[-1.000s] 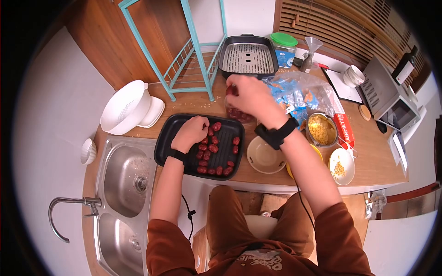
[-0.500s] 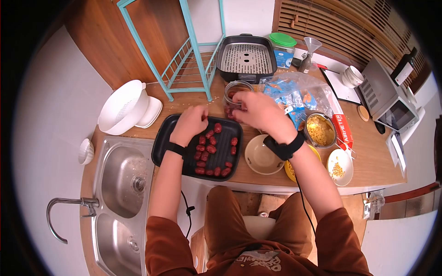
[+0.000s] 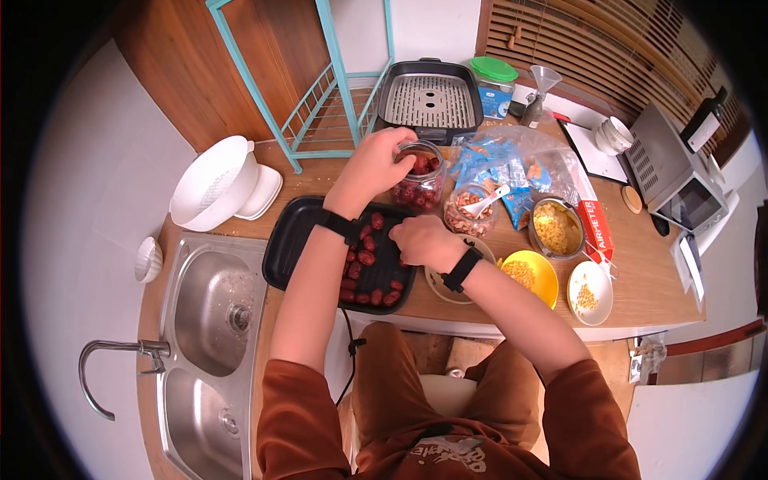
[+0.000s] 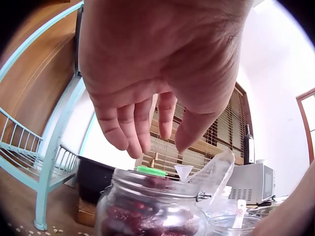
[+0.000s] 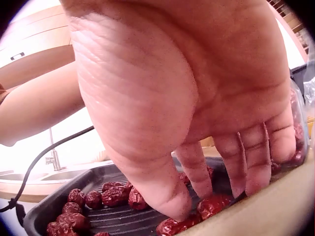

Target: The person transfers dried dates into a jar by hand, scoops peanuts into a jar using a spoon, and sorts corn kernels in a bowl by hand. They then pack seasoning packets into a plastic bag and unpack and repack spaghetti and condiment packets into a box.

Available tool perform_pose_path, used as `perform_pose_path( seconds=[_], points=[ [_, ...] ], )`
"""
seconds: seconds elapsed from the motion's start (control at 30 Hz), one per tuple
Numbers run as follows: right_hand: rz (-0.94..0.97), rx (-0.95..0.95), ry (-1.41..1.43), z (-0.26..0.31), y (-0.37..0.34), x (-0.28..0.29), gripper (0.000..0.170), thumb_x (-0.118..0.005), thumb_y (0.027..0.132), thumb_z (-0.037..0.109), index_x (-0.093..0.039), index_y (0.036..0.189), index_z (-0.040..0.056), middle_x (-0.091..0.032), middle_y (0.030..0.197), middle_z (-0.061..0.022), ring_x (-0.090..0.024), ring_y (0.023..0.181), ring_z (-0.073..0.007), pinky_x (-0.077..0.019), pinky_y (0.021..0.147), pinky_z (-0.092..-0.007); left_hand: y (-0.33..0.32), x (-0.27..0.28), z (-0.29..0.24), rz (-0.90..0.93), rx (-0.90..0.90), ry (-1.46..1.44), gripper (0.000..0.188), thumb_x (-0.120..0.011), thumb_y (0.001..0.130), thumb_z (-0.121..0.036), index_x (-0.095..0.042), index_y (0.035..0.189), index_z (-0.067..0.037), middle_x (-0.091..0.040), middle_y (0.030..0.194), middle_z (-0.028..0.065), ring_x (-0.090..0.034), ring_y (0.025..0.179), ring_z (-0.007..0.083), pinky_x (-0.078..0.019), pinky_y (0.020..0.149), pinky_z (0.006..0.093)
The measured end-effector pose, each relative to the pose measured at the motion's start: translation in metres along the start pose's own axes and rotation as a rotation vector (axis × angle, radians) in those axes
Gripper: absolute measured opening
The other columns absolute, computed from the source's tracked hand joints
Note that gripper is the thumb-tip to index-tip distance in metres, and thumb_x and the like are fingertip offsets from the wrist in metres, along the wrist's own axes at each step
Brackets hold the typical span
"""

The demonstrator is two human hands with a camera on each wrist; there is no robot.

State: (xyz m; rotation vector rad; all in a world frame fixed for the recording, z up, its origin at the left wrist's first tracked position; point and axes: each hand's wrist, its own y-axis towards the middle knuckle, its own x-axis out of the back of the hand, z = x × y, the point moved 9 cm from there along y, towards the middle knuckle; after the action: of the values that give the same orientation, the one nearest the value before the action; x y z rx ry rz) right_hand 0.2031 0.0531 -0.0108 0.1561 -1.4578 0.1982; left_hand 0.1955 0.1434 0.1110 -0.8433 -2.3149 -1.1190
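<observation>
I see my L hand [image 3: 370, 172] over the mouth of the glass jar [image 3: 416, 194], approx. above its rim; fingers hang loose, thumb apart from them; can't tell if any fingertip touches the glass. Jar is upright, w/ red dates inside, up near its mouth too. R hand [image 3: 430, 240] is down at the R edge of the black tray [image 3: 292, 240], fingers pointing down, thumb tip against a red date [image 5: 177, 225] in the R wrist cam; another date sits by the fingertips. Can't tell if I'm pinching one or just touching. Hands are apart from each other, L forearm across the tray.

More dates [image 3: 367, 258] lie on the tray's ridged base, a few along the near edge. Tray's on the wooden counter [image 3: 640, 272], next to the sink [image 3: 220, 312].

R of the date jar: nut jar [image 3: 461, 218] w/ white spoon [image 3: 486, 204] in it. Beige bowl [image 3: 450, 293] partly hidden under R hand/wrist; yellow bowl [image 3: 546, 280] w/ yellow bits just beside, then white bowl [image 3: 602, 300]. Metal pot [image 3: 558, 254] w/ yellow pcs behind. Grill pan w/ perforated plate [image 3: 432, 112] behind the date jar, teal rack [image 3: 346, 88] to its L.
</observation>
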Motion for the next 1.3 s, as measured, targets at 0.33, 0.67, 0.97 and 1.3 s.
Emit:
perform_pose_path(
  seconds=[0.33, 0.67, 0.97, 1.3],
  points=[
    [-0.010, 0.027, -0.075, 0.003, 0.002, -0.005, 0.014, -0.065, 0.081, 0.012, -0.077, 0.087, 0.0112, -0.076, 0.085, -0.0112, -0.075, 0.084, -0.0279, -0.0586, 0.068, -0.0375, -0.098, 0.021, 0.059, 0.293, 0.270, 0.231, 0.030, -0.071, 0.081, -0.009, -0.067, 0.110, 0.000, -0.070, 0.096, 0.0174, -0.069, 0.088, 0.0287, -0.0545, 0.078, 0.0367],
    [-0.076, -0.064, 0.175, -0.010, 0.010, 0.053, 0.015, -0.066, 0.082, 0.014, -0.072, 0.094, 0.0092, -0.072, 0.092, -0.0155, -0.071, 0.091, -0.0357, -0.0570, 0.079, -0.0456, -0.151, -0.003, 0.073, 0.462, 0.400, 0.312, 0.041, -0.076, 0.079, -0.015, -0.066, 0.116, 0.000, -0.068, 0.113, 0.0238, -0.063, 0.111, 0.0400, -0.0506, 0.096, 0.0451],
    [-0.461, -0.195, 0.133, -0.060, 0.014, 0.136, 0.021, -0.069, 0.082, 0.017, -0.069, 0.101, 0.0068, -0.071, 0.097, -0.0180, -0.070, 0.092, -0.0367, -0.0555, 0.078, -0.0474, -0.149, 0.004, 0.070, 0.428, 0.428, 0.292, 0.043, -0.081, 0.072, -0.012, -0.067, 0.111, 0.002, -0.070, 0.094, 0.0222, -0.068, 0.093, 0.0390, -0.0530, 0.081, 0.0431],
    [-0.355, 0.085, 0.158, 0.018, 0.028, 0.067, 0.022, -0.071, 0.081, 0.016, -0.070, 0.100, 0.0051, -0.068, 0.091, -0.0174, -0.069, 0.089, -0.0372, -0.0573, 0.076, -0.0457, -0.150, 0.007, 0.075, 0.430, 0.441, 0.302, 0.038, -0.082, 0.070, -0.012, -0.070, 0.103, 0.003, -0.072, 0.094, 0.0220, -0.070, 0.091, 0.0366, -0.0545, 0.079, 0.0407]
  ],
)
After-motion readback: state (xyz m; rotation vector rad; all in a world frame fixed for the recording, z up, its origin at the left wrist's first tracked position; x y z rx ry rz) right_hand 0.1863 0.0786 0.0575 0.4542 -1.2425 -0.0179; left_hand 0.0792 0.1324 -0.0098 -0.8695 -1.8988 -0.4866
